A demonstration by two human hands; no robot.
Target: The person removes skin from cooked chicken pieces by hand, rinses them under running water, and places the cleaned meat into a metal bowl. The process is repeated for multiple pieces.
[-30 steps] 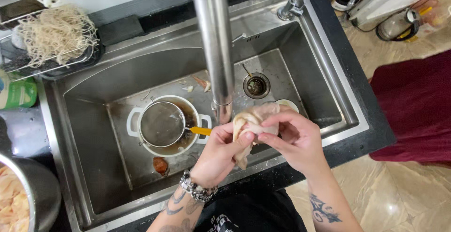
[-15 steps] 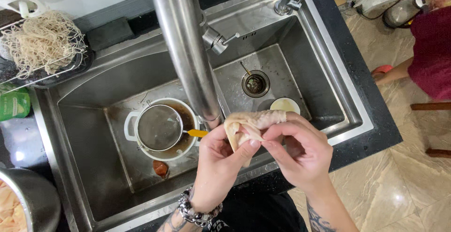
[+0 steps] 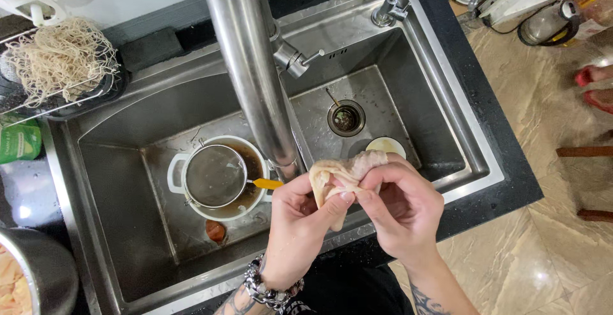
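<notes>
We look straight down on one steel sink (image 3: pixel 108 181) that fills the middle of the frame, dark counter around it. One thick tap column (image 3: pixel 246 66) rises through the centre; a second, smaller tap (image 3: pixel 389 10) sits at the sink's upper right corner.

Lower left of centre, in the basin: one white pot (image 3: pixel 220 178) holding brown liquid, one metal mesh strainer (image 3: pixel 214 176) resting across it, its orange handle tip pointing right. Just below the pot, one small reddish-brown scrap (image 3: pixel 216 230). One drain (image 3: pixel 345 118) right of centre, one pale round dish (image 3: pixel 385 146) just below it.

Upper left: one rack with a tangle of pale netting (image 3: pixel 57 56). Lower left corner: one metal bowl (image 3: pixel 38 270) with pale pieces inside; the count is hidden.

Lower centre: two hands over the sink's front edge. Our left hand (image 3: pixel 297 222), bead bracelet at the wrist, and our right hand (image 3: pixel 402 210) both pinch one pale, limp piece of raw meat (image 3: pixel 345 169), thumbs and fingertips pressed into it from either side. It hangs just right of the tap column, above the basin.

Risks, as we judge them: the piece looks wet and slick, so it could slide out of the pinch and land in the brown liquid or near the drain. Pulling the two grips apart could tear it.
</notes>
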